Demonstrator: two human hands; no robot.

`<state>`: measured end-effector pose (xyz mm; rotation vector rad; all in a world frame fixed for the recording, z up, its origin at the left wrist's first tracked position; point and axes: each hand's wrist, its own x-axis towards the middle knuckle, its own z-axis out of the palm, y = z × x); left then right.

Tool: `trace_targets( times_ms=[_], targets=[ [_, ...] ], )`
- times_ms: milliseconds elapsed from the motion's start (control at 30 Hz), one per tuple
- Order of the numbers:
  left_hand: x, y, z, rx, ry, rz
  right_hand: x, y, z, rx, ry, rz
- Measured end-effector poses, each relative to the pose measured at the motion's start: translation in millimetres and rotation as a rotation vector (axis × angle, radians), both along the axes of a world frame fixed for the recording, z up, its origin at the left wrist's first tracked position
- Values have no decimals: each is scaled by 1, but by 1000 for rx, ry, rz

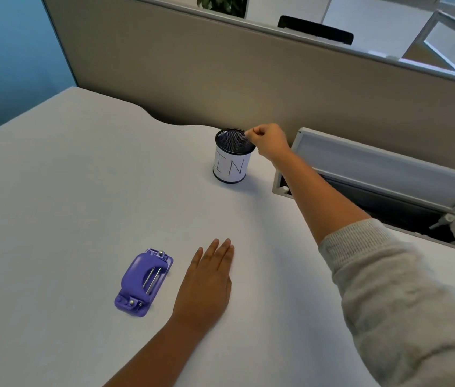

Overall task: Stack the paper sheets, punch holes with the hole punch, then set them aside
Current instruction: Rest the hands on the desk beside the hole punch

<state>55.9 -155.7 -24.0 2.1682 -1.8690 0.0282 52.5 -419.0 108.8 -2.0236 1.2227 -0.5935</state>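
A purple hole punch (144,283) lies flat on the white desk (67,191), near its front. My left hand (206,283) rests palm down on the desk just right of the punch, fingers straight and holding nothing. My right hand (269,141) reaches far forward with its fingers curled at the right rim of a black mesh cup (232,156) that wears a white label reading "IN". Whether the fingers pinch the rim or something small, I cannot tell. No paper sheets are in view.
An open cable hatch (382,191) with a raised grey lid is set into the desk at the right, under my right forearm. A beige partition (220,79) runs along the desk's far edge. A blue wall (5,65) stands at the left.
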Motion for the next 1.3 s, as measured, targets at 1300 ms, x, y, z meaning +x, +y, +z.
trace_targets(
  times_ms=[1300],
  targets=[
    [0, 2, -1, 52, 121, 21, -181, 204, -78, -76, 548, 196]
  ],
)
